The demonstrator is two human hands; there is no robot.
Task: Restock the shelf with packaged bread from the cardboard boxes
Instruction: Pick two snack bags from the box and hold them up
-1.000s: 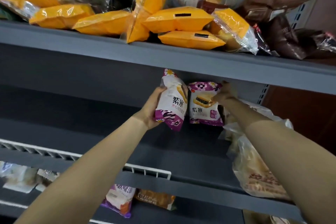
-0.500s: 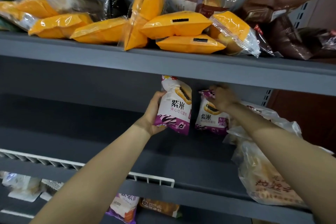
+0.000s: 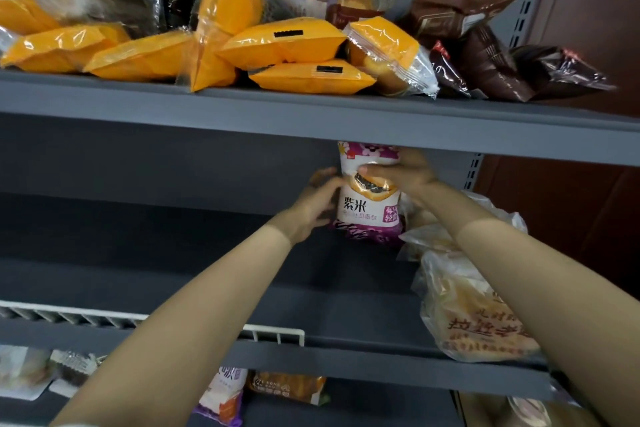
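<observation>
I hold the purple-rice bread pack (image 3: 369, 199) upright at the back of the middle shelf (image 3: 207, 281): right hand (image 3: 403, 174) pinching its top, left hand (image 3: 317, 199) against its side, grip unclear. Looks light, squashy, slick film; grab edges gently.

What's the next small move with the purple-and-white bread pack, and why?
Probably ease off and draw both hands back. The purple-and-white plastic bread pack stands upright at the back of the grey metal middle shelf, beside the clear bagged loaves; the left hand steadies its side, the right hand grips its top.
</observation>
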